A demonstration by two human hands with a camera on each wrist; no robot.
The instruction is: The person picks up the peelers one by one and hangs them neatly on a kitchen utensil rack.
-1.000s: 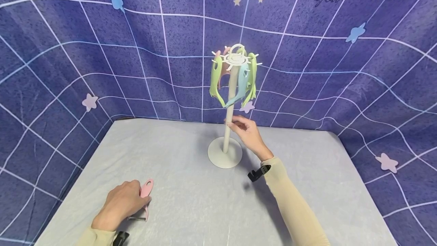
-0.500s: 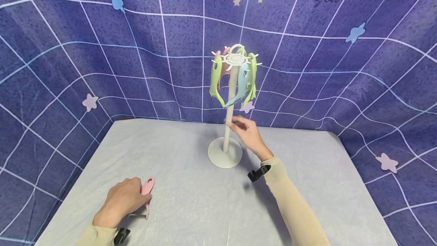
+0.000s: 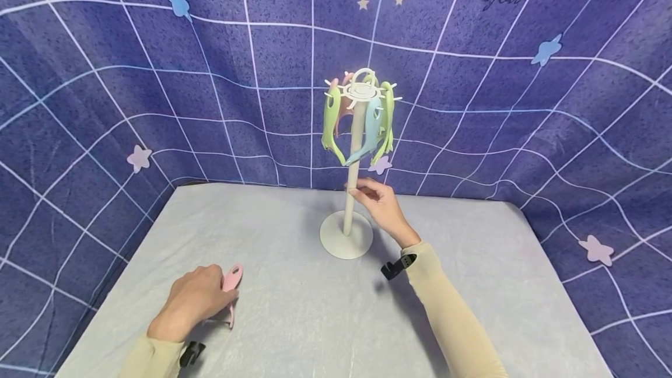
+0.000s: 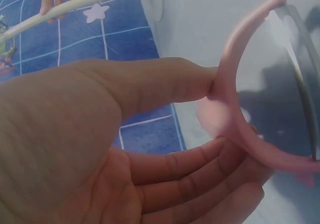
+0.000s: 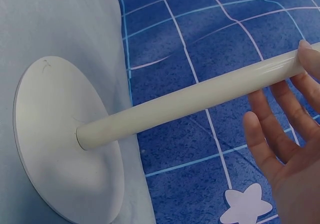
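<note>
In the head view my left hand [image 3: 195, 296] holds a pink Y-shaped peeler [image 3: 233, 278] over the front left of the table. Up close in the left wrist view, thumb and fingers pinch the peeler [image 4: 227, 79] below its fork, which carries a metal blade [image 4: 301, 84]. My right hand [image 3: 385, 206] grips the pole [image 5: 200, 97] of a white hook stand between thumb and fingers. From the stand's hook ring [image 3: 362, 92] hang a blue peeler [image 3: 373, 124], green peelers [image 3: 331, 116] and a pinkish one [image 3: 346, 105], partly hidden behind.
The stand's round base [image 3: 336, 247] rests on the pale cloth-covered table [image 3: 283, 308], towards the back. Behind and on both sides hangs a blue grid-patterned curtain [image 3: 278, 51] with star shapes, close to the table's back edge.
My left hand has moved a little forward and to the right with the pink peeler. The right hand and the stand have stayed put.
</note>
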